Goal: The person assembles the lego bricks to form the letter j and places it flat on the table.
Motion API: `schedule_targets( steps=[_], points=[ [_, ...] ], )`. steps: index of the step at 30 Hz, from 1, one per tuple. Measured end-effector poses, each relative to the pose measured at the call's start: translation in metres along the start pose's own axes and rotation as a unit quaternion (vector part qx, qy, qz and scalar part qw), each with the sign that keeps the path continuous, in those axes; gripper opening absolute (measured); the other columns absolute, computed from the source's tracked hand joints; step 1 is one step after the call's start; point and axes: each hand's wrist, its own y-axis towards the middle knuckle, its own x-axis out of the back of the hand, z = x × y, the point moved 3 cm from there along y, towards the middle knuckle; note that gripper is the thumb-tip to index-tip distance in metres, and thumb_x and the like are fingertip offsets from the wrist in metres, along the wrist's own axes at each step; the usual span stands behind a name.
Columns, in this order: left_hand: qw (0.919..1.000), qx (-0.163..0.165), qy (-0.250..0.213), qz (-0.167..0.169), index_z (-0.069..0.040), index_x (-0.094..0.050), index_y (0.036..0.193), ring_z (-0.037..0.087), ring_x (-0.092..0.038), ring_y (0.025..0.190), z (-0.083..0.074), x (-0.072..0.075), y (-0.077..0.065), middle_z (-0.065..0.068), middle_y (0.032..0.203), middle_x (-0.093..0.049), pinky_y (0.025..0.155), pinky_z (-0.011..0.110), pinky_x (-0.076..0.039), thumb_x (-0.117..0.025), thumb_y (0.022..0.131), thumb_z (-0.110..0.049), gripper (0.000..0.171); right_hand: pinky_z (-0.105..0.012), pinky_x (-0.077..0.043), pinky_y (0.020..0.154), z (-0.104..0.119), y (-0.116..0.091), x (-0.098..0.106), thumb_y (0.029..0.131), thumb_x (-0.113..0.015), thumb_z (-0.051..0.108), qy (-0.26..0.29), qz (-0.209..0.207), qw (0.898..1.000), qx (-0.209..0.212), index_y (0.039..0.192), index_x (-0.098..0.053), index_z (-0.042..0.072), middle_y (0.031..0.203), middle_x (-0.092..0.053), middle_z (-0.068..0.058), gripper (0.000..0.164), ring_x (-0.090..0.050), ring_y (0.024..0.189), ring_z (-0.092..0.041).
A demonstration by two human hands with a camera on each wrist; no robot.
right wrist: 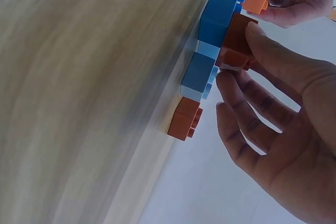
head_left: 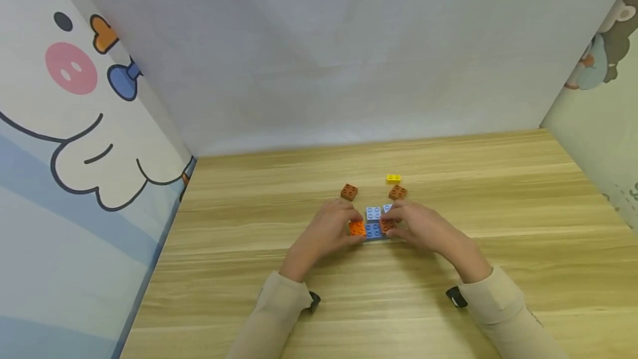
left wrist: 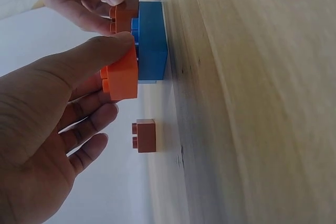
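A blue toy building brick (head_left: 372,231) lies on the table between both hands. My left hand (head_left: 330,227) pinches an orange brick (left wrist: 124,74) at the blue brick's left end, thumb on the near side. At the other end my right hand (head_left: 420,226) pinches a brown brick (right wrist: 237,41) between thumb and fingers. Both held bricks sit over the blue one's ends, with blue studs showing between them. Just behind stands a light blue brick (head_left: 373,213), and a second light blue brick (right wrist: 198,74) is partly hidden by the right hand in the head view.
Farther back lie a brown brick (head_left: 349,191) on the left, another brown brick (head_left: 397,192) on the right and a small yellow brick (head_left: 394,179) behind it. A pale curtain (head_left: 349,71) hangs along the table's back edge, with printed panels at both sides.
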Motion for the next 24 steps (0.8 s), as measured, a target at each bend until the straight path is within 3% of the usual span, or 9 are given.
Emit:
schedule_targets(
  steps=[24],
  points=[
    [0.9991,-0.001,-0.041,0.009,-0.011,-0.072,0.118,0.012,-0.062,0.100,0.0035,-0.0077,-0.0004,0.000,0.114,-0.070,0.094,0.029,-0.054,-0.078,0.090,-0.034,0.036,-0.030,-0.050,0.073,-0.0011,0.0006,-0.0007,0.093,-0.075,0.022,-0.007,0.000,1.000,0.009,0.120,-0.075,0.009,0.107,-0.069,-0.001,0.030,-0.057,0.084,-0.008]
  ],
)
